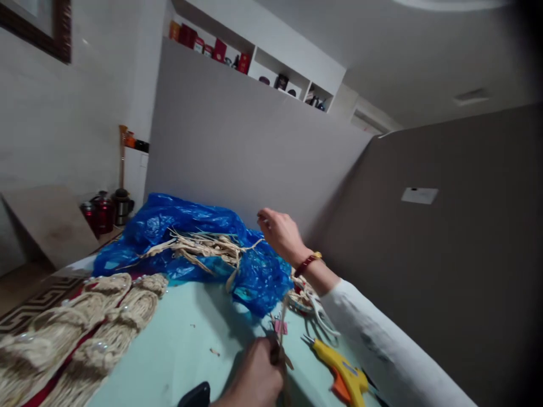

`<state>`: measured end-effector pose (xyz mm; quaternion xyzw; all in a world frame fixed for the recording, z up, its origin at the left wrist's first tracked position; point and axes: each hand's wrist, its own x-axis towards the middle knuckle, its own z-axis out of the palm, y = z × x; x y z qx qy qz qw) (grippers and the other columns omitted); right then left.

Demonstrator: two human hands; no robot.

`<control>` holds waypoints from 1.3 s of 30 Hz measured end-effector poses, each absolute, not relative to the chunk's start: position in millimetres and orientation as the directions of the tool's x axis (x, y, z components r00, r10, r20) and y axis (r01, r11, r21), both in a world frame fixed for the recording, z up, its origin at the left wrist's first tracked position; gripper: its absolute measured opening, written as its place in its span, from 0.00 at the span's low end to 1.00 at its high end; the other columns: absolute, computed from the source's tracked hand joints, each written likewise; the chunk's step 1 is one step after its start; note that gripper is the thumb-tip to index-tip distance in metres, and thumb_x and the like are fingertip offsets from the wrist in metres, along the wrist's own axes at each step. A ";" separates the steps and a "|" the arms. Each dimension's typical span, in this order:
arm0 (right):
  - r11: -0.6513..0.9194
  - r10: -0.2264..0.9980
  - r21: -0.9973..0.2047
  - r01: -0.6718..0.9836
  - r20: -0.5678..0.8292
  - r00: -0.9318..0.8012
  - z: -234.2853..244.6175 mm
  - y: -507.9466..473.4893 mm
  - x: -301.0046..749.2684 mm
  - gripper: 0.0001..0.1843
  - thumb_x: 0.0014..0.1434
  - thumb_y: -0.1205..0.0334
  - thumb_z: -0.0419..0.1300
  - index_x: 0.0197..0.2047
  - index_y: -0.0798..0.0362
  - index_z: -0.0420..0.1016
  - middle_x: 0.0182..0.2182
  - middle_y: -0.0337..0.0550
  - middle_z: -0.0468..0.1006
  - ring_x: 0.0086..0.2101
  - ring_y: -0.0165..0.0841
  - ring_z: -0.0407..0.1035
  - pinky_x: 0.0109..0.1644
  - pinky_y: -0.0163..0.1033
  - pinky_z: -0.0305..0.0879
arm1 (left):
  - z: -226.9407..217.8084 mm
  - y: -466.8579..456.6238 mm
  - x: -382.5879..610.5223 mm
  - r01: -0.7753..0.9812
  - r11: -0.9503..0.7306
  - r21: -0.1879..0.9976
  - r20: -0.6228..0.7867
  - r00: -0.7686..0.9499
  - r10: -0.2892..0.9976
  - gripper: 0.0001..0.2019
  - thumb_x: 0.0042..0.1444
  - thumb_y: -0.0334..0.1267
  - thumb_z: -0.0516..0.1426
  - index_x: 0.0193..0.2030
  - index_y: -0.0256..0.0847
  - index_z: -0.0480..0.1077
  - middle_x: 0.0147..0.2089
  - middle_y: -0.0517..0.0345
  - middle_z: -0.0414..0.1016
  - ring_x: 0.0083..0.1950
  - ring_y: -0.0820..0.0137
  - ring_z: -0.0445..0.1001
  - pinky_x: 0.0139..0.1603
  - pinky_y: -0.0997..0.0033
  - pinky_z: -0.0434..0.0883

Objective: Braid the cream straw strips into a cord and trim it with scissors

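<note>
My left hand (258, 373) is closed low in the middle, near the tabletop. It grips a tan straw strand (281, 319) that sticks up beyond the fingers; the lower part is dark and blurred. My right hand (280, 233) is raised above the right side of a blue plastic bag (263, 277), its fingers curled together; whatever they pinch, if anything, is too small to make out. On the open bag lies a heap of dry straw strands (207, 249). A small pink clip (280, 326) sits just past my left hand.
Woven straw slippers with beads (102, 328) line the left. At right lie a yellow glue gun (343, 367) and white-handled scissors (322, 316). A black object (195, 394) is at the front edge. Red flasks (102, 212) stand behind left, before a grey panel (237, 141).
</note>
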<state>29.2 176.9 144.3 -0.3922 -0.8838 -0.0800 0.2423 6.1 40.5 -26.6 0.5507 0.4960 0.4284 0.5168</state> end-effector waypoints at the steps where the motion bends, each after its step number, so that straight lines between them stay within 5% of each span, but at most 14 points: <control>1: 0.656 0.670 -0.113 0.746 0.543 -0.506 146.2 166.1 51.0 0.12 0.68 0.62 0.48 0.50 0.53 0.69 0.41 0.46 0.77 0.40 0.34 0.71 0.46 0.40 0.65 | -26.3 40.0 6.6 0.122 0.017 0.992 -0.033 0.127 0.991 0.12 0.49 0.32 0.56 0.38 0.38 0.79 0.40 0.51 0.84 0.46 0.56 0.78 0.45 0.67 0.70; 6: 0.564 0.761 -0.425 0.708 0.599 -0.247 112.9 107.5 132.8 0.19 0.69 0.55 0.43 0.43 0.58 0.70 0.32 0.47 0.76 0.31 0.33 0.68 0.36 0.36 0.61 | -28.3 42.3 6.5 0.157 -0.019 0.987 0.003 0.097 0.995 0.13 0.43 0.30 0.55 0.34 0.37 0.78 0.37 0.51 0.83 0.41 0.57 0.78 0.43 0.67 0.70; 13: 0.514 0.806 -0.770 0.379 0.284 -0.519 52.6 88.6 103.4 0.12 0.61 0.56 0.58 0.34 0.56 0.76 0.26 0.38 0.74 0.29 0.29 0.68 0.35 0.32 0.63 | -24.9 41.4 4.8 0.196 -0.066 0.978 0.047 0.098 0.994 0.08 0.43 0.30 0.53 0.27 0.37 0.74 0.26 0.57 0.77 0.32 0.63 0.71 0.34 0.69 0.65; 16: 0.411 0.818 -0.875 0.255 0.231 -0.527 61.4 87.0 90.7 0.16 0.67 0.58 0.49 0.38 0.57 0.74 0.24 0.36 0.69 0.24 0.25 0.64 0.29 0.29 0.61 | -21.7 39.7 3.5 0.193 -0.059 0.979 0.040 0.101 0.994 0.04 0.46 0.34 0.55 0.24 0.38 0.70 0.23 0.62 0.71 0.29 0.67 0.66 0.31 0.70 0.60; 19: 0.302 0.859 -0.944 0.133 0.210 -0.466 76.2 78.5 108.9 0.21 0.68 0.52 0.46 0.37 0.56 0.73 0.20 0.31 0.56 0.18 0.23 0.49 0.21 0.28 0.50 | -16.8 37.0 2.1 0.171 -0.017 0.985 -0.003 0.116 0.993 0.07 0.49 0.38 0.56 0.25 0.37 0.69 0.24 0.63 0.69 0.29 0.69 0.63 0.31 0.71 0.59; 26: 0.051 0.926 -0.996 -0.073 0.074 -0.369 75.7 61.2 186.5 0.15 0.63 0.56 0.51 0.29 0.55 0.68 0.21 0.30 0.46 0.20 0.24 0.38 0.20 0.30 0.37 | -5.7 29.7 2.4 0.108 0.108 0.988 -0.125 0.166 0.978 0.11 0.52 0.44 0.58 0.29 0.37 0.69 0.24 0.66 0.64 0.25 0.76 0.57 0.25 0.76 0.54; 30: 0.064 0.960 -0.985 -0.159 0.104 -0.261 89.2 55.9 209.7 0.13 0.60 0.62 0.48 0.27 0.56 0.69 0.20 0.32 0.48 0.20 0.25 0.37 0.19 0.31 0.35 | -10.3 32.2 0.9 0.006 0.199 0.980 -0.198 0.121 0.973 0.14 0.54 0.46 0.57 0.29 0.36 0.69 0.21 0.70 0.56 0.20 0.80 0.45 0.20 0.77 0.43; 36: 0.029 0.858 -0.999 -0.042 0.047 -0.512 71.8 50.2 203.7 0.07 0.66 0.62 0.47 0.41 0.52 0.65 0.24 0.36 0.68 0.20 0.24 0.49 0.22 0.30 0.47 | -15.1 36.7 -0.1 -0.035 0.267 0.963 -0.261 0.121 0.958 0.15 0.52 0.48 0.59 0.28 0.35 0.68 0.22 0.68 0.60 0.18 0.83 0.42 0.18 0.77 0.38; 39: 0.151 0.816 -0.971 0.188 0.015 -0.578 42.7 53.2 189.6 0.08 0.68 0.58 0.48 0.39 0.51 0.64 0.28 0.37 0.74 0.24 0.25 0.59 0.27 0.30 0.56 | -15.4 37.0 0.7 -0.042 0.265 0.963 -0.258 0.125 0.958 0.15 0.51 0.48 0.60 0.27 0.36 0.68 0.22 0.68 0.60 0.18 0.84 0.43 0.18 0.77 0.38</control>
